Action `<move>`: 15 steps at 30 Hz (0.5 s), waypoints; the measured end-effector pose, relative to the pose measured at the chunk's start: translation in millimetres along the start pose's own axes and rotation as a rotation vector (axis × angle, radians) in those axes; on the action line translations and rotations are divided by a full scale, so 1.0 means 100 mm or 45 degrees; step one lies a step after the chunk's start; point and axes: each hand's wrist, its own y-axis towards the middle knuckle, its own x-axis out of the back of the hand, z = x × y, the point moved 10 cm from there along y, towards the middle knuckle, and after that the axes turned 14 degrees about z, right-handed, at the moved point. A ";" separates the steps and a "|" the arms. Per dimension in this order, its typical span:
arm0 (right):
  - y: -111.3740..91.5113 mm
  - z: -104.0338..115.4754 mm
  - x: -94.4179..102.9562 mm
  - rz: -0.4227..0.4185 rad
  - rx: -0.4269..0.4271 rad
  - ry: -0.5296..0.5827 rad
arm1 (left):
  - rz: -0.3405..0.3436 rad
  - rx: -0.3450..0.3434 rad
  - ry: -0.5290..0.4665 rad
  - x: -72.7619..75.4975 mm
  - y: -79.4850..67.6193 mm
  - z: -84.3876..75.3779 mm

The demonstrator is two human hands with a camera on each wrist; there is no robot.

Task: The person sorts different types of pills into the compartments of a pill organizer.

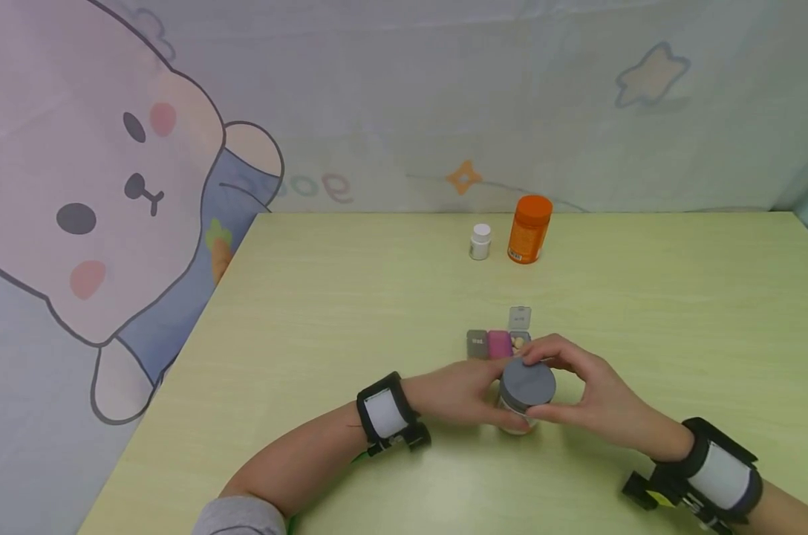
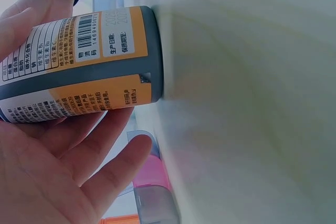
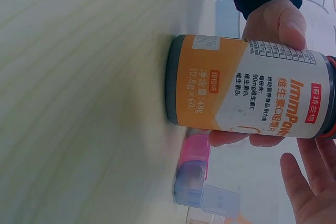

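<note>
A supplement bottle [image 3: 247, 90] with an orange-and-white label and dark grey base stands upright near the middle of the table. My left hand [image 1: 460, 394] grips its body from the left, thumb on the near side and fingers on the far side. On the grey lid [image 1: 527, 383], my right hand [image 1: 594, 394] pinches the rim between its thumb and fingers. Just behind the bottle lies a small pill organizer [image 1: 500, 343] with grey, pink and bluish compartments. Its bluish compartment has the flap [image 1: 520, 318] raised and pale tablets [image 1: 517, 342] inside.
Farther back stand a small white bottle [image 1: 480, 242] and a taller orange bottle [image 1: 529, 230] with an orange lid. A printed cloth [image 1: 404, 96] hangs behind the pale yellow table [image 1: 350, 297], with a large cartoon bear at its left.
</note>
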 end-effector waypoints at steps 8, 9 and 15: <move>0.02 0.00 -0.04 0.002 -0.009 -0.006 | -0.005 -0.064 -0.006 0.00 -0.01 -0.02; 0.01 0.00 -0.05 0.009 -0.013 0.007 | -0.007 -0.067 -0.003 0.01 -0.01 -0.02; -0.05 0.06 -0.03 0.031 0.003 0.039 | -0.013 -0.046 0.018 0.02 -0.02 -0.02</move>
